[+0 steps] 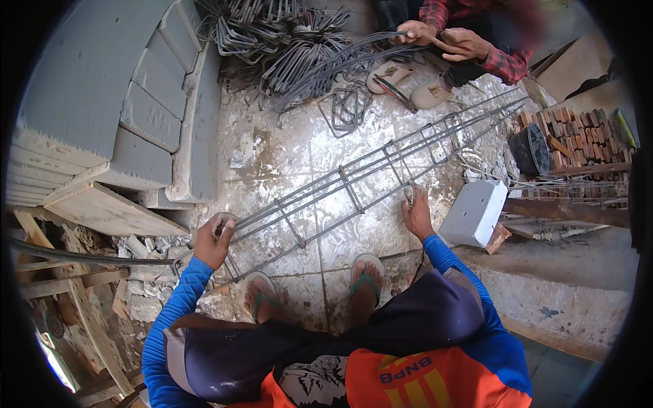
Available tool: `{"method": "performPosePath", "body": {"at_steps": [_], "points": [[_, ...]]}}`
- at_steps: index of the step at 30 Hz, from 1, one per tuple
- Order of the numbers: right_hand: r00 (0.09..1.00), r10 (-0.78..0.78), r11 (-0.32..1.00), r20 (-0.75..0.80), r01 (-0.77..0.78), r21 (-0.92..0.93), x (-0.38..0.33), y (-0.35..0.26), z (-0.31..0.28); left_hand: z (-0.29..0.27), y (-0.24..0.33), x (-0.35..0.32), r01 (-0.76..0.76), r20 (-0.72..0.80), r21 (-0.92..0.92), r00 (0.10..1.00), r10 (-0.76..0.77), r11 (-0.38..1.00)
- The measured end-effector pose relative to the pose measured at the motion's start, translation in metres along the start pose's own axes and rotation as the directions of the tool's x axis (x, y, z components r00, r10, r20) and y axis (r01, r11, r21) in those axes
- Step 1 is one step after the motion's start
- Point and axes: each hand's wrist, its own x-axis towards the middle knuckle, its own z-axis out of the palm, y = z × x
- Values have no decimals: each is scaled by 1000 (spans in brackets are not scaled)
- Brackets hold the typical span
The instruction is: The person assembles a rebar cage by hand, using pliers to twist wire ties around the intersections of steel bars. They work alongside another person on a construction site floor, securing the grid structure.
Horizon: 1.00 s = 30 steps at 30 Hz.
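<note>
A long rebar cage (342, 175) of thin steel rods tied with square stirrups lies slantwise over the tiled floor, from near left to far right. My left hand (213, 241) is closed around the rods by its near left end. Farther along, on the near side, my right hand (417, 213) has its fingers bent and pressed together at the lower rod. Whether a small tie wire is between those fingertips is too small to tell. My sandalled feet (367, 272) are just on the near side of the cage.
Bent stirrups (299, 61) are heaped at the back, with loose ones (347, 109) in front. Beside pincers (394, 93), a co-worker's hands (462, 44) hold thin wires. Grey blocks (156, 81) stack up at left. At right are a white block (473, 212), a black bucket (530, 148) and bricks (586, 136).
</note>
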Motion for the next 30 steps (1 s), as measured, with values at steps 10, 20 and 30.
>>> {"method": "performPosePath", "body": {"at_steps": [10, 20, 30], "points": [[999, -13, 998, -37, 15, 59, -3, -5, -6, -5, 46, 31, -117, 185, 204, 980, 79, 972], [995, -24, 993, -96, 35, 115, -5, -18, 1, -4, 51, 70, -244, 249, 284, 953, 175, 927], [995, -60, 957, -81, 80, 277, 12, -61, -4, 53, 55, 117, -284, 366, 372, 920, 142, 884]]}}
